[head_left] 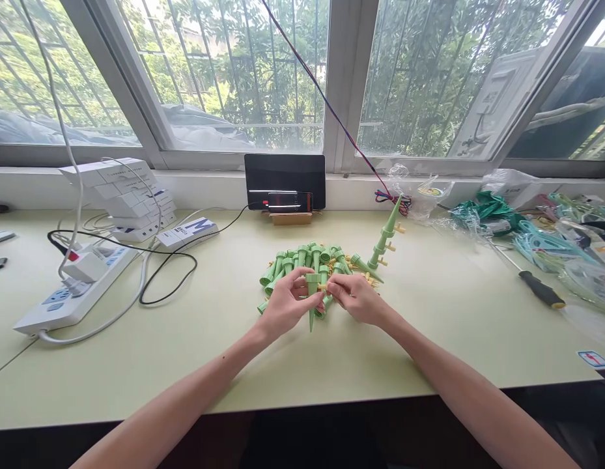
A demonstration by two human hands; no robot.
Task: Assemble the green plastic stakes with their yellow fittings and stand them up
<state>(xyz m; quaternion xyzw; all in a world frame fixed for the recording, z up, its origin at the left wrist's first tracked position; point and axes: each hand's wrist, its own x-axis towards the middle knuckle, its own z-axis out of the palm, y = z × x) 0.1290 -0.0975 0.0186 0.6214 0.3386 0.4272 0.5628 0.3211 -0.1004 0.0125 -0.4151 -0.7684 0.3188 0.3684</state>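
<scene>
My left hand (288,303) grips a green plastic watering spike (312,293), its wide cap up and its tip pointing down. The fingers of my right hand (353,296) pinch a small yellow valve (322,287) at the side of that spike. How deep the valve sits in the spike I cannot tell. Just behind my hands lies a pile of green spikes (302,256), with small yellow valves among them. To the right of the pile, several spikes with yellow valves are stacked into a leaning tower (381,244), tip up.
A dark tablet (285,170) and a phone (290,202) stand by the window. On the left are a power strip (82,293), loose cables and stacked white boxes (131,195). A screwdriver (541,290) and plastic-wrapped items (541,241) lie on the right.
</scene>
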